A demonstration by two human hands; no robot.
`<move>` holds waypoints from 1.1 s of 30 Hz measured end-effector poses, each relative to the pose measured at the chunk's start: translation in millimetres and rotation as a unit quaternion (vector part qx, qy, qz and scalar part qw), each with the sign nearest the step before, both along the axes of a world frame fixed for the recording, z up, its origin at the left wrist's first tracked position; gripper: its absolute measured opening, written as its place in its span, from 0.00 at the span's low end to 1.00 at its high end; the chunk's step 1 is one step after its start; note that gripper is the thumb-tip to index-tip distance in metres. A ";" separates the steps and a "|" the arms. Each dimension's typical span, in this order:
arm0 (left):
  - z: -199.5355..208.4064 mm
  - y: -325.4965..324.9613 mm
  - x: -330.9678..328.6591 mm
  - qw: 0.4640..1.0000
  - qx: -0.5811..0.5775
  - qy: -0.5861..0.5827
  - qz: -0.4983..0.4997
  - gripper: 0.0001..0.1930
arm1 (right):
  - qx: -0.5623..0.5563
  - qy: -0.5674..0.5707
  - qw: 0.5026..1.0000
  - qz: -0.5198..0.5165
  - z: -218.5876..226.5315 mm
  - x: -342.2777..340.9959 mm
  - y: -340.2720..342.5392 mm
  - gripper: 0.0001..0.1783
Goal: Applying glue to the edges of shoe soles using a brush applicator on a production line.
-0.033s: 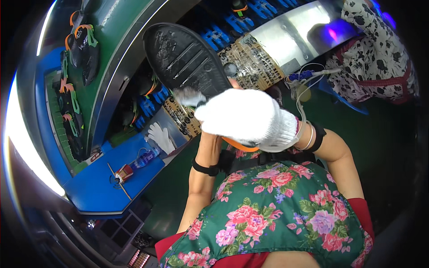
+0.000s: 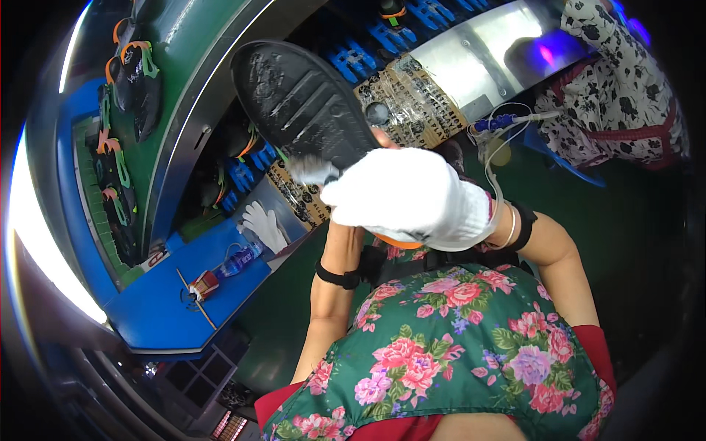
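Note:
A black shoe [image 2: 301, 106] is held up in front of me with its sole toward the camera. Wet, shiny streaks show near its toe end. My left hand [image 2: 383, 137] grips the shoe from behind; only a bit of finger shows past the sole's edge, the rest being hidden. My right hand [image 2: 403, 192], in a white knitted glove, closes on a small brush [image 2: 313, 173] whose pale bristles lie against or just over the sole's side edge, blurred. The brush's handle is hidden by the glove. An orange part [image 2: 397, 241] shows below the glove.
Beyond the shoe runs a curved metal conveyor edge [image 2: 478, 59] with taped cardboard [image 2: 412, 99]. At left, a blue table [image 2: 169, 309] bears a bottle [image 2: 241, 259] and a spare glove [image 2: 263, 224]. Shoes [image 2: 140, 88] sit on the green belt. A person in a patterned garment [image 2: 625, 110] stands right.
The shoe has shifted slightly to the left. My gloved right hand and the brush stay almost where they were.

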State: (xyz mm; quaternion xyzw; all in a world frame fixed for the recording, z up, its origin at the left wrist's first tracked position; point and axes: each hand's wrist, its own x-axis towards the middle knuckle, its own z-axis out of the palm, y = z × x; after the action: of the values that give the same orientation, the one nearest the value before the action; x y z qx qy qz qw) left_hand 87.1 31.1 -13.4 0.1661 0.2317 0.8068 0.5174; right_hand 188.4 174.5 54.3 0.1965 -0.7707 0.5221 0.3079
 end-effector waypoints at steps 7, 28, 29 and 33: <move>0.6 1.3 -6.9 0.997 0.071 -0.016 -0.027 0.54 | -0.031 0.027 0.997 -0.058 -14.4 3.9 -4.6 0.16; 17.4 3.9 -30.0 0.999 0.023 -0.027 0.026 0.48 | -0.006 -0.030 0.998 -0.063 -13.8 21.1 -1.8 0.15; 15.3 3.0 -29.0 0.997 0.002 -0.033 0.063 0.55 | -0.002 -0.007 0.997 -0.082 -13.9 22.1 -7.5 0.14; 6.6 0.9 -39.3 0.996 0.036 0.029 0.081 0.56 | -0.151 -0.037 0.988 0.006 -7.3 13.1 13.7 0.12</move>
State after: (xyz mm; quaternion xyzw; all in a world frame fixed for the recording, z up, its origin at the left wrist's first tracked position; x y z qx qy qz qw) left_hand 47.8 32.0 -6.8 0.1888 0.2306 0.8486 0.4370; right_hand 201.5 188.2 47.0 0.1330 -0.6930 0.6407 0.3026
